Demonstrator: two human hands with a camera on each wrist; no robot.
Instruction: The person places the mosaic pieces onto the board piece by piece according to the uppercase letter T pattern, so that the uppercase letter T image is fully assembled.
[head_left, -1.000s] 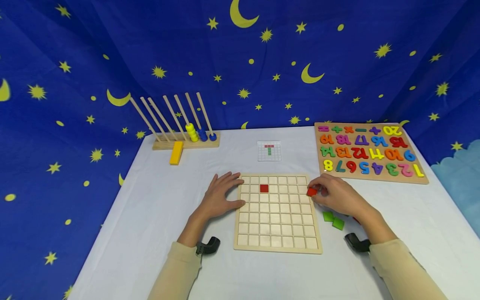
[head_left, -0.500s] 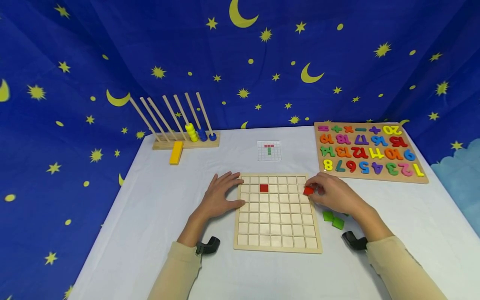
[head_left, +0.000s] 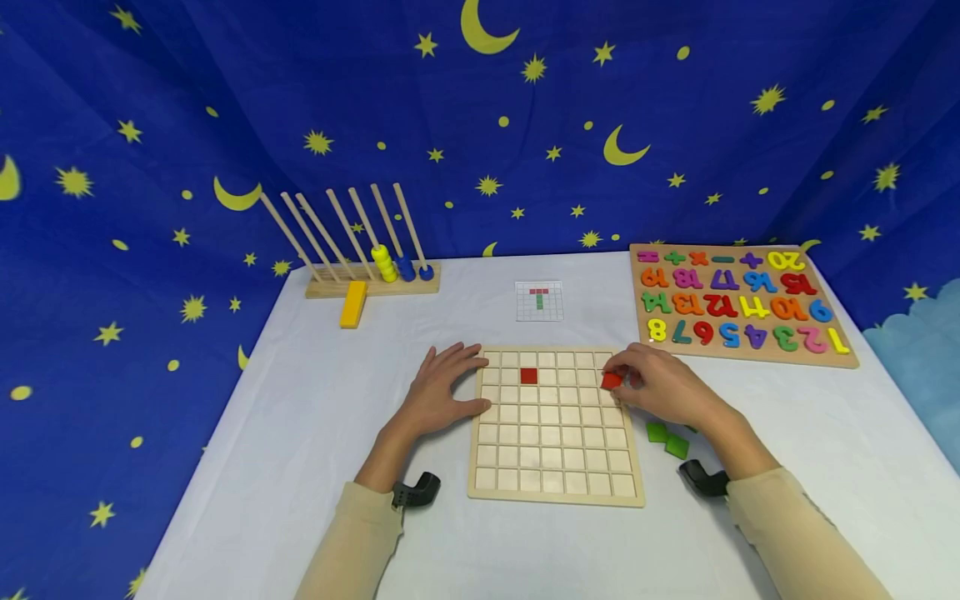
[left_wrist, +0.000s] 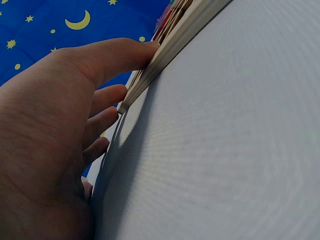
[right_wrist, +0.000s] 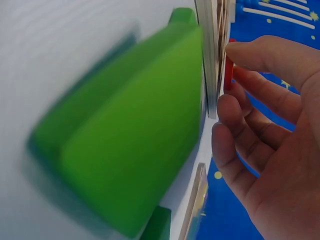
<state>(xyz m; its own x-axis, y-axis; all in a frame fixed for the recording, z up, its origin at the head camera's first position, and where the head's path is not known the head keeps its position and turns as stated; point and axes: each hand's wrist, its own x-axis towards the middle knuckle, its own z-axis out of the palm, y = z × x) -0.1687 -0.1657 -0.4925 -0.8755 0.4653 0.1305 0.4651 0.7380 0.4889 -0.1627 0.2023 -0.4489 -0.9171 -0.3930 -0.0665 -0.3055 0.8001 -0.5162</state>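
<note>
A wooden grid board [head_left: 551,502] lies on the white table, with one red square tile [head_left: 528,377] set in a cell of its second row from the far side. Along the board's left edge my left hand [head_left: 438,393] rests with straight, spread fingers; the left wrist view has the thumb and fingertips against the board's side. My right hand [head_left: 667,385] pinches a second red tile [head_left: 612,380] between thumb and fingers, over the board's right edge. In the right wrist view that red tile [right_wrist: 229,70] shows edge-on at the fingertips.
Several green tiles [head_left: 677,447] lie right of the board, near my right wrist. Beyond the board is a pattern card [head_left: 539,301] with a red and green T. A number puzzle [head_left: 742,306] stands far right; a bead abacus [head_left: 372,287] and yellow block [head_left: 353,304] are far left.
My right hand has moved slightly left with the red tile, from beside the board to over its right edge. My left hand stays in place.
</note>
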